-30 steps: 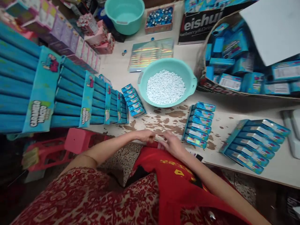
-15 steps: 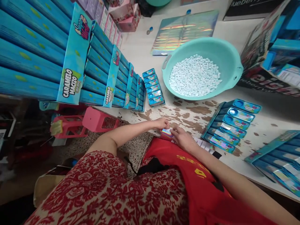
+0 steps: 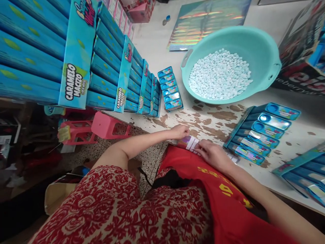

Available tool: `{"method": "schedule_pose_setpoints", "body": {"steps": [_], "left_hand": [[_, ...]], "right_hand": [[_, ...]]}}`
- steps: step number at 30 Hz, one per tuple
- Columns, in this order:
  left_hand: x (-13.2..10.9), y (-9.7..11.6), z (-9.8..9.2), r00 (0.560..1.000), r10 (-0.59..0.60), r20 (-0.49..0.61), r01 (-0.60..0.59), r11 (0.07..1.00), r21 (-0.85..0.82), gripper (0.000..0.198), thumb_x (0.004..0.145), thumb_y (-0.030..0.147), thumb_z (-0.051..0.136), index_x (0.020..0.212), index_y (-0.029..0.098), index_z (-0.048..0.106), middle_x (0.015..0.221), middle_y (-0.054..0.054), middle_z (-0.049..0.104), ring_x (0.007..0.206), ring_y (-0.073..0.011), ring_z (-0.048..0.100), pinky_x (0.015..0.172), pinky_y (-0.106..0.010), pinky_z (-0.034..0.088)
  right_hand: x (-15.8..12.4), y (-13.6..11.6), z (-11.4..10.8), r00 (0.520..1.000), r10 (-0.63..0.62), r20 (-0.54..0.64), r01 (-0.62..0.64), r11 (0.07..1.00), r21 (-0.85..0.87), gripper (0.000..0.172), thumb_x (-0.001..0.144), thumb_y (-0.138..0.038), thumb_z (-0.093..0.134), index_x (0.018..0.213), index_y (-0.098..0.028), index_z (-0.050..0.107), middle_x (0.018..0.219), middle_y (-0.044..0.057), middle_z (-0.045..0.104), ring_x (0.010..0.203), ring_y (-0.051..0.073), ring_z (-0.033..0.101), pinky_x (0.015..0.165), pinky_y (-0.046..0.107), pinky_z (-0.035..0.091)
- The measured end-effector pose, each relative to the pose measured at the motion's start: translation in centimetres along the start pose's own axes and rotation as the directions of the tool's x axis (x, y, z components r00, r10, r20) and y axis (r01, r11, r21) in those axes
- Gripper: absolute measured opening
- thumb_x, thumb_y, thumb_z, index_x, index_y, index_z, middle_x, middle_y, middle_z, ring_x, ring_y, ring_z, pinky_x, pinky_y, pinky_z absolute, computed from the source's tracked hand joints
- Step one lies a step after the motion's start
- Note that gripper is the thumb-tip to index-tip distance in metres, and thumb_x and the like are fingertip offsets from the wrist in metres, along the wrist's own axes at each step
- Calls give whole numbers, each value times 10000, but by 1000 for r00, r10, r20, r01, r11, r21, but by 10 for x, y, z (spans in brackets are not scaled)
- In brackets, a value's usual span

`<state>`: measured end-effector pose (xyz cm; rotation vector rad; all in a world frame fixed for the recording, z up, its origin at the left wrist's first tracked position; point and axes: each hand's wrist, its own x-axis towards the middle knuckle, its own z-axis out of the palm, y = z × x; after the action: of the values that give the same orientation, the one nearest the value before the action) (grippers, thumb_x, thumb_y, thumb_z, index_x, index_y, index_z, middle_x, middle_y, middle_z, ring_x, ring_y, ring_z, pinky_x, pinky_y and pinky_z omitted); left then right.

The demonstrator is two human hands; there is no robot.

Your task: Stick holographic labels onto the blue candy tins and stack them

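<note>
At the table's front edge, my left hand (image 3: 179, 131) is closed with its fingers curled. What it pinches, if anything, is hidden. My right hand (image 3: 211, 153) has its thumb and fingers pressed together on the right part of a shiny purple and white sheet of labels (image 3: 192, 143), which lies between the two hands against the red apron (image 3: 193, 162). Right of that hand stands a display tray of blue candy boxes (image 3: 264, 125). A smaller group of blue candy boxes (image 3: 170, 88) is beyond my left hand.
A turquoise basin (image 3: 264, 44) holding white candies stands ahead. Behind it lies a holographic sheet (image 3: 188, 28). Stacked blue display boxes (image 3: 76, 67) line the left edge. An open carton (image 3: 299, 67) and another blue tray (image 3: 304, 166) are at right. Pink stools (image 3: 106, 125) are below left.
The view has shifted closer to the table. My hands have moved apart, and more of the label sheet with its white bands shows between them. My left hand's fingers now face away, closed.
</note>
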<state>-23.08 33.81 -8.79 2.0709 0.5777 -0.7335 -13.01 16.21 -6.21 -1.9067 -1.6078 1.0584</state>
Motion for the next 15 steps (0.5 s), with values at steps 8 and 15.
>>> {"method": "schedule_pose_setpoints", "body": {"steps": [8,15], "left_hand": [[-117,-10,-78,847,-35,530,32,999,14,247,690,227,696,915,147,630,798,-24,670,714,-145,589,634,-226,422],[-183,20,-47,509,182,842,361,842,-400,294,657,211,721,898,189,555,662,34,620,548,-125,585,502,-216,458]], "right_hand": [[-49,-17,-43,903,162,-397,-97,979,179,217,878,-396,498,795,-221,596,735,18,608,648,155,569,597,268,426],[-59,-15,-36,878,252,-406,-151,952,265,274,849,-472,505,776,-230,611,734,9,626,638,157,580,599,279,442]]}}
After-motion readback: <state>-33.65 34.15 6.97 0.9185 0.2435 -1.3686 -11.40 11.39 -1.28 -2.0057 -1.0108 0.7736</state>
